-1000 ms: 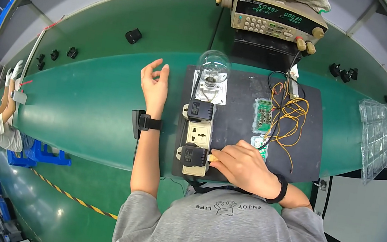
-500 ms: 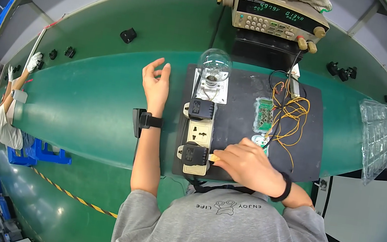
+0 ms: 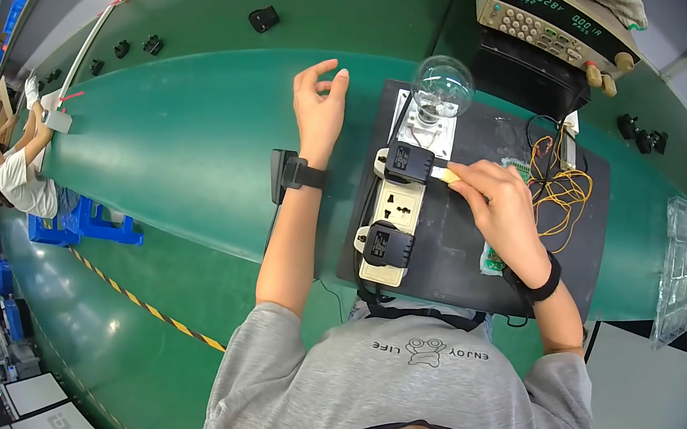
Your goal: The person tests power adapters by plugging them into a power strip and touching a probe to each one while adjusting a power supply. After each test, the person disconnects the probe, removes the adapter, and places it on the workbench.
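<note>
My right hand (image 3: 498,206) pinches a small white USB plug (image 3: 445,175) with a yellow grip. The plug meets the right side of the upper black charger adapter (image 3: 408,164); how deep it sits I cannot tell. That adapter and a lower black adapter (image 3: 388,247) are plugged into a cream power strip (image 3: 399,208) on a dark mat (image 3: 450,269). My left hand (image 3: 318,114) hovers empty over the green bench, fingers apart and loosely bent. Beyond the strip stands a clear bulb (image 3: 443,86) on a white base. A green circuit board (image 3: 517,165) is partly hidden behind my right hand.
Yellow wires (image 3: 569,202) lie tangled on the mat's right side. A bench power meter (image 3: 559,21) sits on a black box (image 3: 531,70) at the back. Clear plastic trays (image 3: 680,271) are far right. Another person (image 3: 19,178) works at the far left.
My right hand has moved the USB plug away from me, from the lower adapter to the upper one. The view has shifted, and the meter's reading differs. My left hand stays raised and empty.
</note>
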Tool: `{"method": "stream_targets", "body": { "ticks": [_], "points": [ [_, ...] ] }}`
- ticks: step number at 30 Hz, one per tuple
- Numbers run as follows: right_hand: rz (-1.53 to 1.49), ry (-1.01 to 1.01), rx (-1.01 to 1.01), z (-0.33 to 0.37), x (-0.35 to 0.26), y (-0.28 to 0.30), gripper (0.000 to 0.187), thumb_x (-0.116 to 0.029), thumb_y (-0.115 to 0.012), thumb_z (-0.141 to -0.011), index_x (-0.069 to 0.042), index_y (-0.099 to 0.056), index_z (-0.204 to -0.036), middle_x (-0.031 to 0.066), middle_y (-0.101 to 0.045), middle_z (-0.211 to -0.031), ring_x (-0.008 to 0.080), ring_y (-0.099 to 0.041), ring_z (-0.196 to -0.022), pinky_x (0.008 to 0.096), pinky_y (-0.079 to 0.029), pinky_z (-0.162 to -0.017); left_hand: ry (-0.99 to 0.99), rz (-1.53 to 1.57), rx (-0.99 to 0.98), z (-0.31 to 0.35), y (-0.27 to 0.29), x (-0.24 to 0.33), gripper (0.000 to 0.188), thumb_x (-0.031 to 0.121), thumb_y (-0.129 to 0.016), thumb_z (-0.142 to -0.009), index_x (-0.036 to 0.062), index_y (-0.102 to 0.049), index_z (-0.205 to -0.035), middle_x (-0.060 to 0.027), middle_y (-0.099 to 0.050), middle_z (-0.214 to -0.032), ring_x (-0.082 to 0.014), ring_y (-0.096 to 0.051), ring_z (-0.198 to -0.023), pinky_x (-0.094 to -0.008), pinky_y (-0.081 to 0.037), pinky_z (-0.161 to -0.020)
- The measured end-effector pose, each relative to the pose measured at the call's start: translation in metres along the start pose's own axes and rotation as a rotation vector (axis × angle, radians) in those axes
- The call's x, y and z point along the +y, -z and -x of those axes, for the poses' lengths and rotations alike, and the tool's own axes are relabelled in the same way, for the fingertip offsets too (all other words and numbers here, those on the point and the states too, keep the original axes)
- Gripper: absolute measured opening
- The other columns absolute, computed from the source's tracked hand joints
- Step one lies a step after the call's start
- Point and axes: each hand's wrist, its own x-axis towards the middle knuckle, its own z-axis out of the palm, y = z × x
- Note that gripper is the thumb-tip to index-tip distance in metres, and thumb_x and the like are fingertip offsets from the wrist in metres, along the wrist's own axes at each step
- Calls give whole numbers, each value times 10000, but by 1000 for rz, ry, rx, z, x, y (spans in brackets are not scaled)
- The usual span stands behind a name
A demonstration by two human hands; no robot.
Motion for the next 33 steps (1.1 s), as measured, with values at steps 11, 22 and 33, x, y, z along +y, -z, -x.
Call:
{"method": "stream_targets", "body": {
  "ticks": [11,22,33],
  "points": [
    [23,145,87,1,9,-3,203,-168,-635,-806,-46,-650,-967,76,-618,-791,236,-568,-756,338,-384,-699,-205,257,-228,26,4,37,207,149,-575,-905,-21,-606,-1020,-50,-626,-920,-94,-563,-840,-227,-447,-747],
    [344,-442,299,-26,216,132,309,-32,-664,-693,-16,-632,-1000,148,-613,-1030,336,-575,-967,408,-436,-886,-262,-124,-883,130,67,56,502,74,-813,-589,3,-603,-1040,-120,-624,-1035,-285,-592,-989,-353,-464,-863],
    [94,-324,45,-84,341,105,664,-170,-754,-558,18,-485,-1135,222,-601,-1019,374,-583,-941,376,-476,-810,-566,284,-249,92,89,77,380,69,-598,-771,96,-523,-1142,-81,-583,-996,-231,-562,-919,-330,-437,-816]
  ]
}}
